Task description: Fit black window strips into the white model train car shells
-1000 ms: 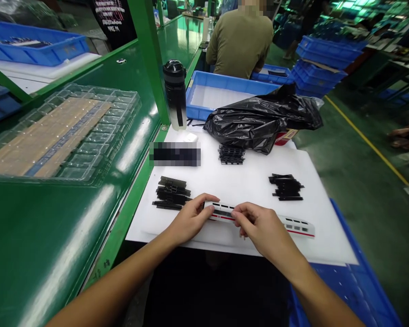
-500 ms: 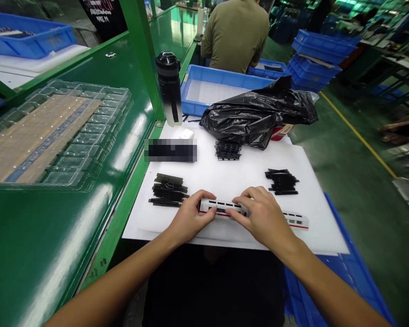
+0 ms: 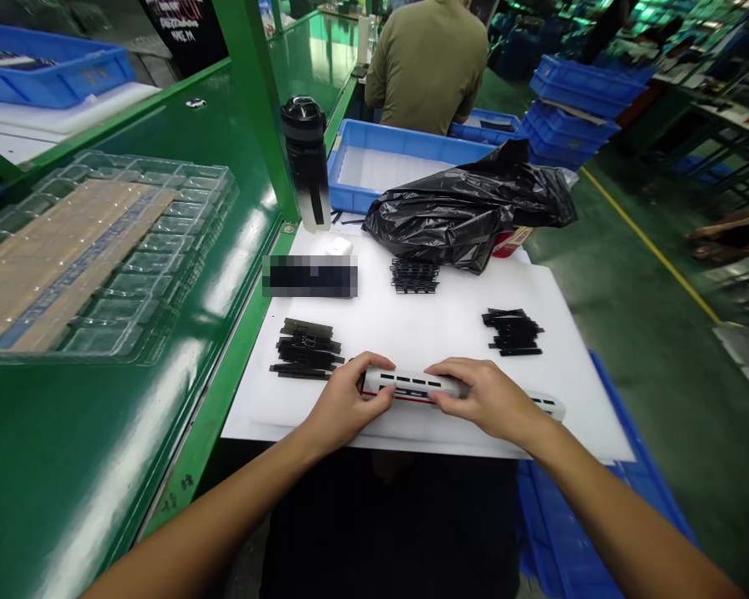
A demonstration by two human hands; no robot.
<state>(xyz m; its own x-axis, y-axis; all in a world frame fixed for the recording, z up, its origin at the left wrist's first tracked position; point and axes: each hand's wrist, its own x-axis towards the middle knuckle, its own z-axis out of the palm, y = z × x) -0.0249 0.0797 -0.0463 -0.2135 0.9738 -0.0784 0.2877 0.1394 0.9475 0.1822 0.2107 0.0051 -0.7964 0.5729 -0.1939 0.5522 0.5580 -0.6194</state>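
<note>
A white toy train car (image 3: 412, 384) with dark windows and a red stripe lies level between my two hands, low over the white sheet (image 3: 424, 320). Its left end is gripped by my left hand (image 3: 351, 399), thumb in front and fingers behind. My right hand (image 3: 483, 395) pinches the right part the same way. A second white car (image 3: 546, 405) rests on the sheet, partly hidden behind my right wrist. Black strips (image 3: 308, 348) form a pile left of my left hand. Another pile of black strips (image 3: 513, 332) is at the right, and black frame-like parts (image 3: 415, 276) sit further back.
A dark bottle (image 3: 305, 162), a white case (image 3: 338, 246) and a blurred dark object (image 3: 312, 276) stand back left. Behind the parts are a black plastic bag (image 3: 468, 208) and a blue bin (image 3: 412, 150). Clear trays (image 3: 205, 200) lie left; a person (image 3: 430, 66) sits ahead.
The train car has rolled slightly, showing more of its roof and less of the red stripe. My right hand has shifted, its fingers now flatter along the car. The view has moved a little.
</note>
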